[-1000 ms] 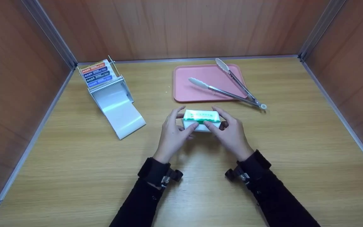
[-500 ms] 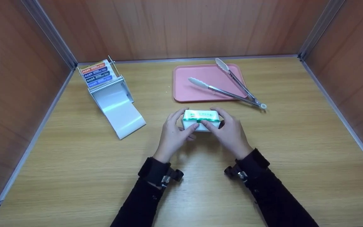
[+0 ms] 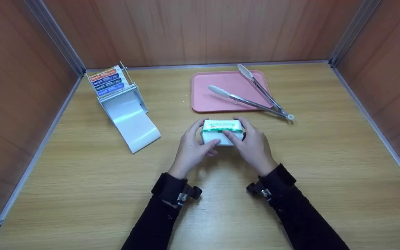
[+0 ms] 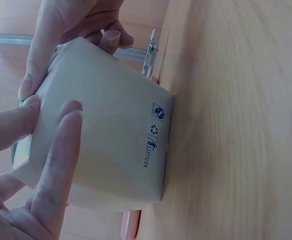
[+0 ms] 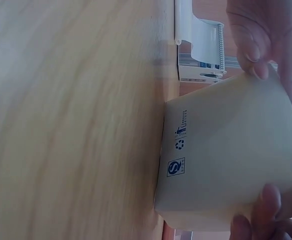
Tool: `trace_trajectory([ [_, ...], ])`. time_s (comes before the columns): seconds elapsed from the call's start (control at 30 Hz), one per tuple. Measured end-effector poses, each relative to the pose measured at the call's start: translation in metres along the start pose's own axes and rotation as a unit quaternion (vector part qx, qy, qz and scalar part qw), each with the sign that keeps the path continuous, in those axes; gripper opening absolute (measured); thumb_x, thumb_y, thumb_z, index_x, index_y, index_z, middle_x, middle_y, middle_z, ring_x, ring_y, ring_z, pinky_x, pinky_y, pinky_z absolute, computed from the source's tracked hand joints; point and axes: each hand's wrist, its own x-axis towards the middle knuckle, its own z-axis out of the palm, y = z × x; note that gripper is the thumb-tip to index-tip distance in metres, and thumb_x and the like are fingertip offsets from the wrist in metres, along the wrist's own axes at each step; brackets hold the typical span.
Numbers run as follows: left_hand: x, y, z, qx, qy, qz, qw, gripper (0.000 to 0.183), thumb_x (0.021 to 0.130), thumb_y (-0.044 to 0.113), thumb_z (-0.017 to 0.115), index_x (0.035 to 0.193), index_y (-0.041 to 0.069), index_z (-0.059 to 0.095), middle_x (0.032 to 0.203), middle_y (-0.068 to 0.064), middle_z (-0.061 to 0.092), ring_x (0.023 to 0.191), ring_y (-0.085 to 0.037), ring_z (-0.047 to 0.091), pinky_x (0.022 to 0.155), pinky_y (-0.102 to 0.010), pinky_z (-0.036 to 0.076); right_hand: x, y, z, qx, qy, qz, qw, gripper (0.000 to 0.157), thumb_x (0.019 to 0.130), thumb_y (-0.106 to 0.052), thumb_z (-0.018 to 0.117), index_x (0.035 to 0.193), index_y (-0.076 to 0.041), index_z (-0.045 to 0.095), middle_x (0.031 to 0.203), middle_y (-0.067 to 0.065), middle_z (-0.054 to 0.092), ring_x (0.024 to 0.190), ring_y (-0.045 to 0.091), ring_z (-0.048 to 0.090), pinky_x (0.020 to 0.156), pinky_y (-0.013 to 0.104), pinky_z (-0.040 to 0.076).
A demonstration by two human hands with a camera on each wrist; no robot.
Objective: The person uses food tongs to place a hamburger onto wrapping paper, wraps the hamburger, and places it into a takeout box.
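A small white carton [image 3: 229, 139] with a green-edged, lettered top is held between both hands, its lower edge right at the table top in the wrist views. My left hand [image 3: 194, 147] grips its left end, thumb low on the front face. On the other end is my right hand [image 3: 253, 147], its thumb at the middle of the green edge. Close up, the carton's front [image 4: 106, 120] bears small blue printed marks. In the right wrist view, left-hand fingertips touch the top corner of the carton [image 5: 231, 145], and right-hand fingers lie along the opposite end.
Behind the hands lies a pink tray [image 3: 201, 78] with spread metal tongs [image 3: 252, 103] across it, their hinge past its right front corner. At left stands a white holder [image 3: 135, 92] with a colour-striped label and a long white sheet [image 3: 137, 130]. Wood panels [image 3: 200, 31] enclose three sides.
My left thumb has slid down from the green edge onto the carton's front. The right hand has shifted slightly left. The carton's top has tipped a little, showing more of its front face.
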Motion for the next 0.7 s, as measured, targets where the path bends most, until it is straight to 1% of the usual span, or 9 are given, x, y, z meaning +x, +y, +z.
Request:
trace_trajectory([
  [0.07, 0.0001, 0.0000, 0.0002, 0.002, 0.001, -0.001, 1.0000, 0.075, 0.093, 0.004, 0.082, 0.158, 0.008, 0.046, 0.161, -0.014, 0.045, 0.068, -0.027, 0.078, 0.064, -0.037, 0.066, 0.0002, 0.0000, 0.0001, 0.008, 0.001, -0.001, 1.000, 0.064, 0.098, -0.050, 0.075, 0.143, -0.006, 0.064, 0.121, 0.014, 0.076, 0.081, 0.021, 0.062, 0.069, 0.036, 0.048],
  [0.2, 0.0003, -0.0001, 0.0009, 0.003, 0.004, 0.001, 1.0000, 0.075, 0.093, 0.004, 0.083, 0.158, 0.007, 0.046, 0.159, -0.014, 0.046, 0.068, -0.027, 0.077, 0.064, -0.037, 0.066, 0.0002, -0.0004, -0.0007, 0.022, -0.001, -0.002, 1.000, 0.067, 0.098, -0.050, 0.076, 0.148, -0.008, 0.061, 0.134, 0.016, 0.072, 0.086, 0.022, 0.063, 0.080, 0.038, 0.051],
  [0.33, 0.0004, 0.0000, 0.0022, 0.001, 0.008, 0.001, 1.0000, 0.075, 0.093, 0.006, 0.083, 0.158, 0.009, 0.046, 0.158, -0.014, 0.047, 0.068, -0.027, 0.077, 0.065, -0.037, 0.066, 0.0001, 0.0004, -0.0020, 0.030, -0.007, -0.004, 1.000, 0.067, 0.098, -0.049, 0.075, 0.153, -0.013, 0.059, 0.140, 0.015, 0.069, 0.071, 0.022, 0.055, 0.082, 0.040, 0.052],
  [0.37, 0.0004, 0.0001, 0.0024, 0.000, 0.009, 0.000, 1.0000, 0.075, 0.093, 0.006, 0.083, 0.158, 0.010, 0.046, 0.159, -0.013, 0.046, 0.069, -0.027, 0.077, 0.065, -0.037, 0.066, 0.0002, 0.0011, -0.0020, 0.031, -0.009, -0.004, 0.999, 0.067, 0.098, -0.048, 0.076, 0.153, -0.014, 0.059, 0.141, 0.015, 0.068, 0.073, 0.022, 0.057, 0.085, 0.042, 0.053],
  [0.43, 0.0002, -0.0001, 0.0027, 0.002, 0.012, 0.002, 0.9999, 0.075, 0.093, 0.007, 0.083, 0.158, 0.010, 0.046, 0.159, -0.014, 0.046, 0.069, -0.026, 0.077, 0.065, -0.037, 0.066, 0.0003, 0.0013, -0.0024, 0.037, -0.011, -0.004, 0.999, 0.064, 0.099, -0.047, 0.076, 0.152, -0.015, 0.060, 0.143, 0.014, 0.068, 0.084, 0.024, 0.065, 0.092, 0.044, 0.055],
  [0.47, 0.0001, -0.0002, 0.0028, 0.002, 0.013, 0.004, 0.9999, 0.075, 0.093, 0.007, 0.083, 0.158, 0.009, 0.046, 0.159, -0.014, 0.046, 0.069, -0.026, 0.077, 0.065, -0.036, 0.066, 0.0002, 0.0011, -0.0026, 0.043, -0.012, 0.000, 0.999, 0.062, 0.099, -0.046, 0.075, 0.150, -0.014, 0.061, 0.142, 0.013, 0.068, 0.092, 0.025, 0.067, 0.096, 0.046, 0.055],
  [0.5, 0.0000, -0.0002, 0.0028, 0.004, 0.014, 0.004, 0.9999, 0.075, 0.093, 0.007, 0.083, 0.158, 0.009, 0.046, 0.159, -0.014, 0.047, 0.069, -0.026, 0.077, 0.065, -0.036, 0.066, 0.0003, 0.0009, -0.0024, 0.049, -0.012, 0.004, 0.999, 0.059, 0.100, -0.046, 0.074, 0.148, -0.014, 0.063, 0.143, 0.012, 0.068, 0.102, 0.026, 0.068, 0.101, 0.046, 0.053],
  [0.57, -0.0002, -0.0003, 0.0028, 0.005, 0.018, 0.005, 0.9998, 0.074, 0.093, 0.007, 0.084, 0.157, 0.009, 0.047, 0.158, -0.014, 0.048, 0.068, -0.026, 0.077, 0.064, -0.036, 0.066, 0.0005, 0.0003, -0.0016, 0.061, -0.012, 0.014, 0.998, 0.055, 0.100, -0.048, 0.073, 0.143, -0.013, 0.067, 0.140, 0.010, 0.070, 0.117, 0.026, 0.066, 0.104, 0.048, 0.052],
  [0.7, 0.0003, -0.0005, 0.0023, 0.007, 0.022, 0.004, 0.9997, 0.074, 0.092, 0.007, 0.084, 0.156, 0.007, 0.048, 0.158, -0.014, 0.049, 0.069, -0.026, 0.077, 0.064, -0.035, 0.065, 0.0013, -0.0027, 0.0013, 0.071, -0.008, 0.040, 0.997, 0.056, 0.100, -0.055, 0.071, 0.136, -0.013, 0.070, 0.132, 0.007, 0.073, 0.119, 0.027, 0.066, 0.101, 0.048, 0.052],
])
